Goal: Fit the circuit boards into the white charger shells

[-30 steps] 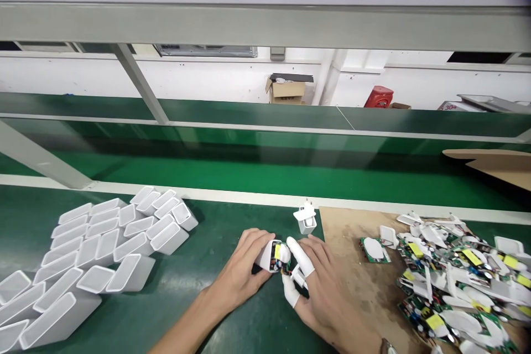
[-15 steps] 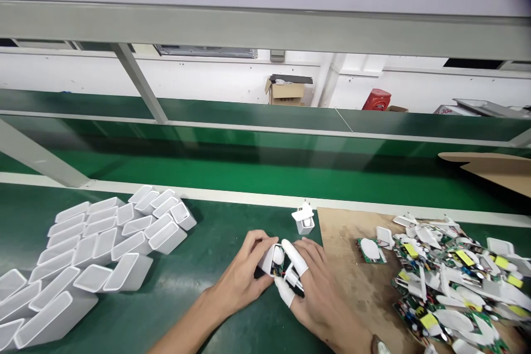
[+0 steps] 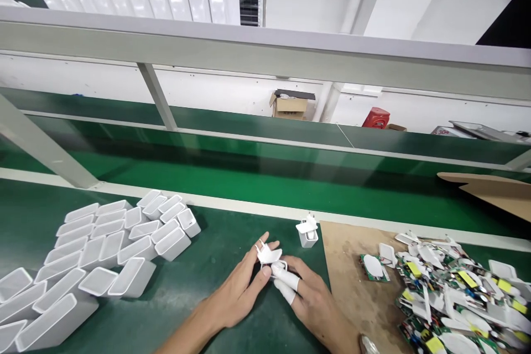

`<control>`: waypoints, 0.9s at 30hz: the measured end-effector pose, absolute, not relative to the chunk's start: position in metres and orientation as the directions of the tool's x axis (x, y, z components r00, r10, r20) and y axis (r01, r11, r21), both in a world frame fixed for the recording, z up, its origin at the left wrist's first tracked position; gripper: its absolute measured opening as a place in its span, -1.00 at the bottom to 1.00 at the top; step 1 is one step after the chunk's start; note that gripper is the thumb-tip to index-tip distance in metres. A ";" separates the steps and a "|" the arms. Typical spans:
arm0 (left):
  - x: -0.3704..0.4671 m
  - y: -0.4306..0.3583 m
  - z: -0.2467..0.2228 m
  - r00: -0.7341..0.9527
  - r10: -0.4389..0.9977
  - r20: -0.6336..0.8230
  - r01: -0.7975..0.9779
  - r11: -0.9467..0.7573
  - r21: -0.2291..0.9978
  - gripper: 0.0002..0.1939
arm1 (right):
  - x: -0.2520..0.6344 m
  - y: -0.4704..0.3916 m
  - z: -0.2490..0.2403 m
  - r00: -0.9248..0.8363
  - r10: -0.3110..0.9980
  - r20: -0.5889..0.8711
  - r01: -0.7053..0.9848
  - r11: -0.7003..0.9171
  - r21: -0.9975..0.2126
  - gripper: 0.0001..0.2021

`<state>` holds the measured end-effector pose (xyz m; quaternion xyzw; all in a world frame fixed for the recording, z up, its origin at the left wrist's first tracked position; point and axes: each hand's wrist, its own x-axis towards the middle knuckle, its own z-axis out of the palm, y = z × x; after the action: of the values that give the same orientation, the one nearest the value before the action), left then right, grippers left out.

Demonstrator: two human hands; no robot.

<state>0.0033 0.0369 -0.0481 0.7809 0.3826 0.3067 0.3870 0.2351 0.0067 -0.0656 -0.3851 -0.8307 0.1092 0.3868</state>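
A white plug piece [image 3: 269, 255] is held just above the counter [image 3: 178, 293], clamped between the fingertips of the left hand [image 3: 237, 294] and right hand [image 3: 317, 297], which are brought together around it; two right-hand fingers are covered by white finger cots [image 3: 287, 281]. To the left, a stretch of green surface separates the hands from the rows of open white housings [image 3: 135, 277]. Near the counter's pale back edge, one small housing [image 3: 308, 239] is topped by loose white parts. On the right, a brown board [image 3: 346, 282] is bordered by heaped circuit boards [image 3: 460, 293], well apart from the hands.
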 end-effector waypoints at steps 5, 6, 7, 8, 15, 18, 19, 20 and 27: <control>-0.001 0.037 -0.054 0.516 0.817 0.257 0.314 -0.460 0.830 -0.12 | 0.238 0.001 -0.050 -0.338 0.698 0.631 0.579 0.683 -0.445 -0.57; -0.001 0.037 -0.055 0.512 0.811 0.283 0.302 -0.479 0.824 -0.07 | 0.238 0.001 -0.049 -0.336 0.709 0.620 0.589 0.672 -0.449 -0.58; -0.001 0.037 -0.056 0.506 0.804 0.312 0.290 -0.499 0.816 -0.03 | 0.238 0.000 -0.049 -0.350 0.721 0.598 0.595 0.664 -0.453 -0.58; 0.000 0.037 -0.056 0.498 0.800 0.335 0.282 -0.515 0.810 -0.01 | 0.238 0.000 -0.050 -0.376 0.733 0.567 0.593 0.660 -0.461 -0.58; 0.007 0.037 -0.054 0.427 0.817 0.388 0.272 -0.526 0.806 -0.53 | 0.233 0.003 -0.065 -0.346 0.766 0.542 0.583 0.628 -0.515 -0.58; 0.008 0.039 -0.051 0.430 0.806 0.406 0.273 -0.545 0.793 -0.57 | 0.233 0.003 -0.063 -0.371 0.793 0.483 0.609 0.601 -0.518 -0.57; 0.008 0.040 -0.050 0.430 0.803 0.414 0.275 -0.553 0.787 -0.57 | 0.233 0.003 -0.062 -0.386 0.798 0.463 0.609 0.597 -0.522 -0.58; 0.008 0.040 -0.049 0.429 0.801 0.418 0.277 -0.557 0.783 -0.57 | 0.234 0.003 -0.061 -0.390 0.802 0.454 0.606 0.594 -0.530 -0.58; 0.006 0.041 -0.052 0.431 0.809 0.399 0.277 -0.540 0.795 -0.57 | 0.234 0.000 -0.060 -0.384 0.738 0.555 0.612 0.654 -0.445 -0.56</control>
<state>0.0059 0.0411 -0.0523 0.7792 0.3485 0.4035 0.3295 0.2343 -0.0003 -0.0604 -0.4077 -0.8277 0.0833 0.3766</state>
